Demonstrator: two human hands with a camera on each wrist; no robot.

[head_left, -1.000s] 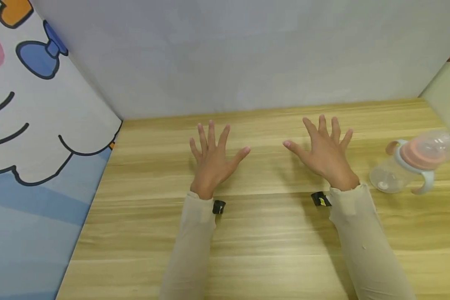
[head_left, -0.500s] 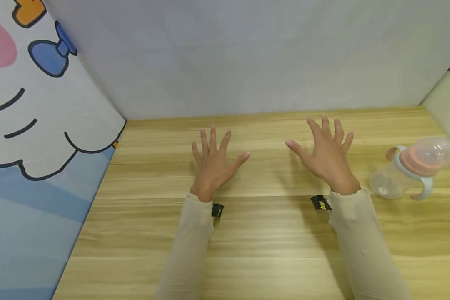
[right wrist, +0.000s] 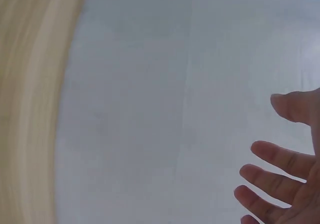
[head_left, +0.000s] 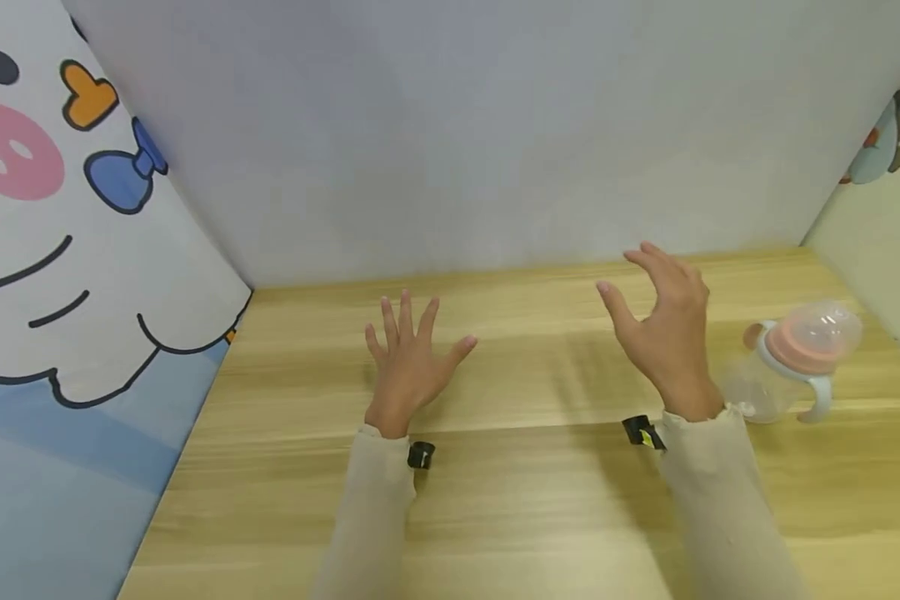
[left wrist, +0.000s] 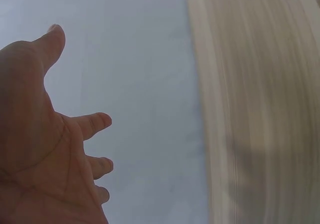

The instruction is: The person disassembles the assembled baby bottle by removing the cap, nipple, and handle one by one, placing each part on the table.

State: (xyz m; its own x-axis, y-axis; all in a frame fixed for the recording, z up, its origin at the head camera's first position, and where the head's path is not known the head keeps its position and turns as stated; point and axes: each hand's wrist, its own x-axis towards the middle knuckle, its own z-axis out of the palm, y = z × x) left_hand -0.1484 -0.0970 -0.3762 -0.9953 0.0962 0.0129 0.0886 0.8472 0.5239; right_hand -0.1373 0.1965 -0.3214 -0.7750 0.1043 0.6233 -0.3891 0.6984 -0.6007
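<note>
My left hand (head_left: pixel 407 375) is held over the wood-grain table (head_left: pixel 510 492), fingers spread and holding nothing. To its right, my right hand (head_left: pixel 667 333) is raised with the thumb apart from gently bent fingers, its grasp empty. Just right of that hand a baby bottle (head_left: pixel 783 358) stands tilted-looking in the head view, with a clear body, a pink collar, a clear dome cap and two side handles. The right wrist and sleeve overlap its base slightly. In the wrist views, both the left palm (left wrist: pixel 45 144) and the right fingers (right wrist: pixel 280 181) face the pale wall.
A plain grey-white wall (head_left: pixel 480 142) rises behind the table's far edge. A panel with cartoon figures (head_left: pixel 82 275) borders the left side, and a pale green printed panel (head_left: pixel 885 250) the right. Black wrist cameras (head_left: pixel 421 455) jut from the inner side of each sleeve.
My right hand has turned thumb-up and its fingers have bent from a flat spread. The left hand keeps its spread. The head view has tilted up, so the scene sits lower in it.
</note>
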